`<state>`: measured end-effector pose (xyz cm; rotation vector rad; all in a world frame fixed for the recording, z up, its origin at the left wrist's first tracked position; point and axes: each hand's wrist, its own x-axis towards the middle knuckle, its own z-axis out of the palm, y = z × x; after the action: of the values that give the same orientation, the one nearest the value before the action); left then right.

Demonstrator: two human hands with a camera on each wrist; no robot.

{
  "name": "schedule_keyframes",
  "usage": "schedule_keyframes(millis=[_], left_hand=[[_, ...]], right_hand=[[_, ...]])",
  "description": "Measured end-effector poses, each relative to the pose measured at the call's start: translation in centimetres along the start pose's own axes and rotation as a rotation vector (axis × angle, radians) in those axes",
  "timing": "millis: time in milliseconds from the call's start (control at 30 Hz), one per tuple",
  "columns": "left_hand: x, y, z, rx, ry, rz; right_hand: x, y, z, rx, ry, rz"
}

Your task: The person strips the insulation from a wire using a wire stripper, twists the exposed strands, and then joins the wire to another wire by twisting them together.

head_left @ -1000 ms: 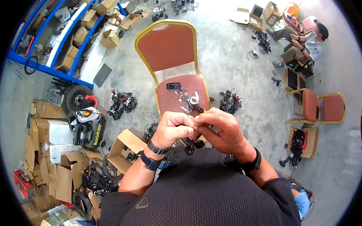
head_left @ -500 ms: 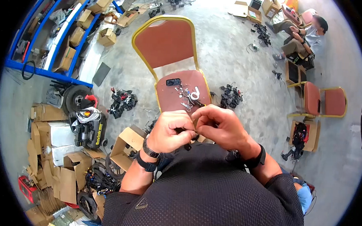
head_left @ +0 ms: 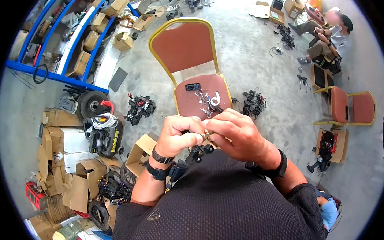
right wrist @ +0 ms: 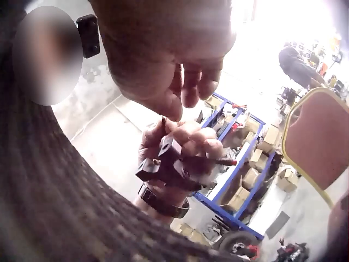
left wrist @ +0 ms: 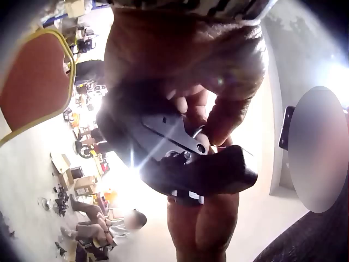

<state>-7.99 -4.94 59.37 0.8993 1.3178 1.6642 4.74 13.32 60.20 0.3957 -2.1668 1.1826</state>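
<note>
Both hands meet in front of the chest, in the head view. The left hand [head_left: 176, 136] curls its fingers around a black part with a clamp-like end [right wrist: 169, 161], which hangs below the fingers. A grey metal plate with a hole [left wrist: 180, 139] shows on that part in the left wrist view. With thumb and forefinger, the right hand [head_left: 242, 136] pinches at a thin brass-coloured strand [head_left: 207, 135] beside the left thumb. Just beyond the hands, scissors [head_left: 206, 112], a white ring [head_left: 216, 99] and a black tray [head_left: 192, 86] lie on the red chair seat [head_left: 185, 102].
Piles of black parts [head_left: 254, 103] lie on the floor on both sides of the chair. An open cardboard box [head_left: 140, 154] stands close to the left forearm. Blue shelving [head_left: 87, 65] is at the far left. A person [head_left: 326, 40] sits at the far right.
The head view has swung slightly, so the scene sits further right. The black part, mostly hidden half a second ago, shows again below the hands. Both hands stay together.
</note>
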Motion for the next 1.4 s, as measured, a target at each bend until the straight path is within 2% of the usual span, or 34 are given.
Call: schedule_keyframes(millis=[233, 300, 400, 567, 667, 733, 833, 967, 1067, 1100, 1200, 1400], left_hand=[[-0.8, -1.4, 0.4, -0.11, -0.024, -0.055], [-0.9, -1.5, 0.6, -0.086, -0.037, -0.059], [-1.0, -1.1, 1.2, 0.04, -0.058, -0.032], [-1.0, 0.6, 2.7, 0.387, -0.062, 0.157], [-0.6, 1.7, 3.3, 0.836, -0.082, 0.384], [-0.5, 1.9, 3.8, 0.91, -0.052, 0.431], [-1.2, 1.7, 3.2, 0.817, -0.014, 0.374], [-2.3, 1.0, 2.2, 0.411, 0.053, 0.166], [-2.6, 0.6, 1.6, 0.127, 0.045, 0.061], [-2.7, 0.6, 1.6, 0.057, 0.043, 0.03], [-2.7, 0.6, 1.7, -0.082, 0.042, -0.019], [-2.7, 0.4, 2.2, -0.162, 0.039, -0.067]], right_hand=[[-1.1, -0.7, 0.9, -0.046, 0.053, -0.056], [-1.4, -0.9, 1.0, -0.046, 0.073, -0.033], [-2.0, -1.0, 0.5, -0.01, 0.003, -0.016], [-2.7, -1.8, 0.1, 0.544, -0.068, 0.527], [-2.5, -0.5, -0.8, 1.003, -0.214, 0.919], [-2.3, 0.1, -0.9, 1.033, -0.264, 0.955], [-2.5, 0.0, -0.3, 0.907, -0.22, 0.792], [-1.6, -1.7, -0.8, 0.263, -0.09, 0.392], [-0.8, -1.2, -0.4, 0.023, 0.045, -0.023], [-0.4, -1.5, -0.4, -0.026, 0.049, -0.078], [-0.2, -1.8, -0.2, -0.061, -0.008, -0.154], [-0.5, -2.5, 0.3, -0.056, 0.027, -0.129]])
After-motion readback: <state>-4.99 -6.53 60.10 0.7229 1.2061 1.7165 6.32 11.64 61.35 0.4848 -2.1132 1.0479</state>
